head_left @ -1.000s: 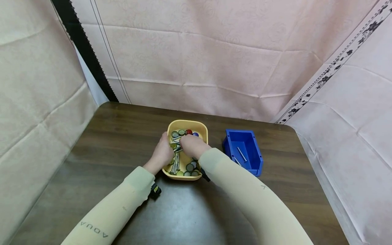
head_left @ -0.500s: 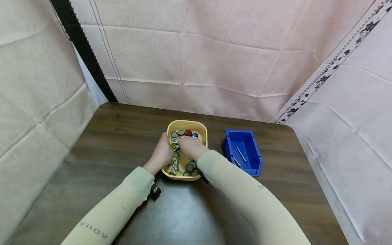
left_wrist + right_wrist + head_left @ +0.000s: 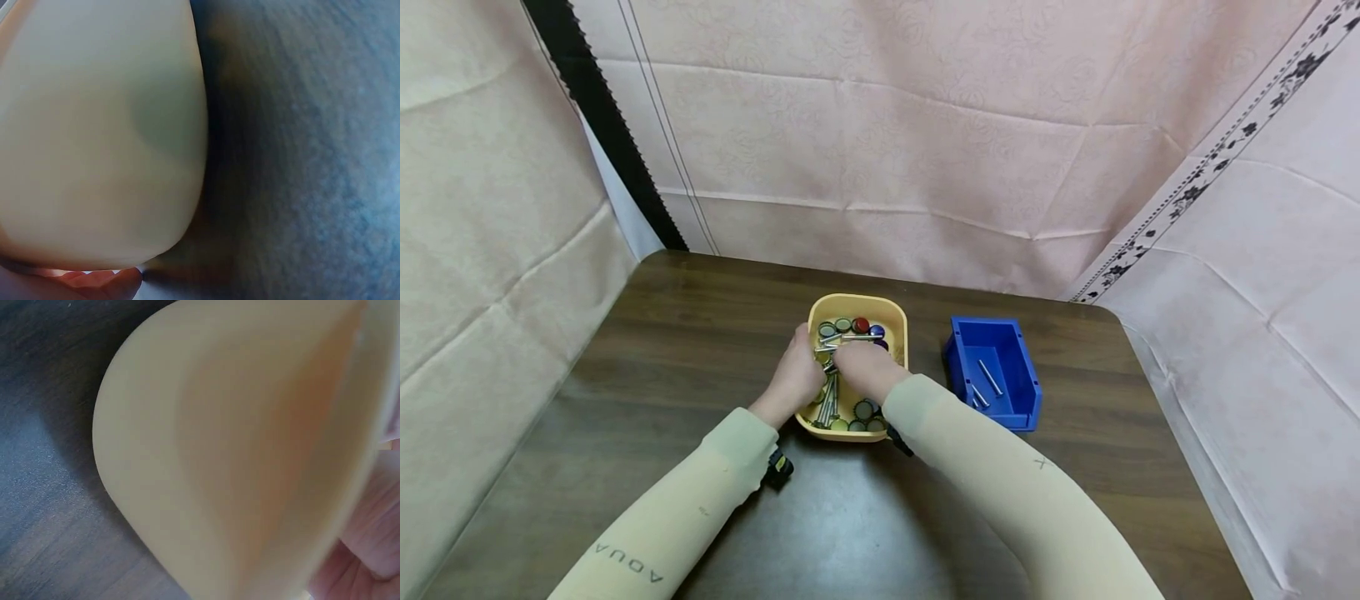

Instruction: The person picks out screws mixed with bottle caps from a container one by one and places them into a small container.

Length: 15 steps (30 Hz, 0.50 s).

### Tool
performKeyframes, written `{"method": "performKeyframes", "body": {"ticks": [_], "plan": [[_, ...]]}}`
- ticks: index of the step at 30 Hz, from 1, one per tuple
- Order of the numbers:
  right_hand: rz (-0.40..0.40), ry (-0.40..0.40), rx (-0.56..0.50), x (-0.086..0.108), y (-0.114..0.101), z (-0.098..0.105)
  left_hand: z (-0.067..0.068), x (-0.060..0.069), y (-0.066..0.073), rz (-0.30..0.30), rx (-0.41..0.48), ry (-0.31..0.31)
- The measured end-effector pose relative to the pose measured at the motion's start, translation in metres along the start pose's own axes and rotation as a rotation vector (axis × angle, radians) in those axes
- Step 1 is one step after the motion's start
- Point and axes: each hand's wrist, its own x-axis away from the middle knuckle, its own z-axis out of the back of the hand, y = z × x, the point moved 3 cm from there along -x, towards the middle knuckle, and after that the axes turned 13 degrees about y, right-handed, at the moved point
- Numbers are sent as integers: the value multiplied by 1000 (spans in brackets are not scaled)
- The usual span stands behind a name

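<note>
A yellow bin (image 3: 898,317) holds bottle caps and long silver metal pins that look like nails or bolts. My left hand (image 3: 795,375) grips the bin's left wall; in the left wrist view, fingers (image 3: 122,284) show at the lower edge of the bin's outer wall (image 3: 106,125). Inside the bin, my right hand (image 3: 868,369) reaches down toward the left side, among the metal pins (image 3: 829,400). Its fingertips are hidden, so what it holds is not visible. Near the back lie a red bottle cap (image 3: 861,325) and a blue bottle cap (image 3: 877,331).
Right of the yellow bin stands a blue bin (image 3: 1026,387) with a few metal pins (image 3: 990,377) in it. Both bins rest on a dark wooden table (image 3: 722,308). Pale cloth (image 3: 880,150) hangs behind and at both sides.
My right hand has moved slightly toward me and left inside the yellow bin. A metal pin and more of the blue caps now show behind it. My left hand keeps its place.
</note>
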Motion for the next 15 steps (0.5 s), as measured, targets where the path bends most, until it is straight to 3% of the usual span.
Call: {"method": "performKeyframes", "body": {"ticks": [15], "plan": [[-52, -8, -97, -1, 4, -2, 0, 3, 2, -9, 13, 8]]}}
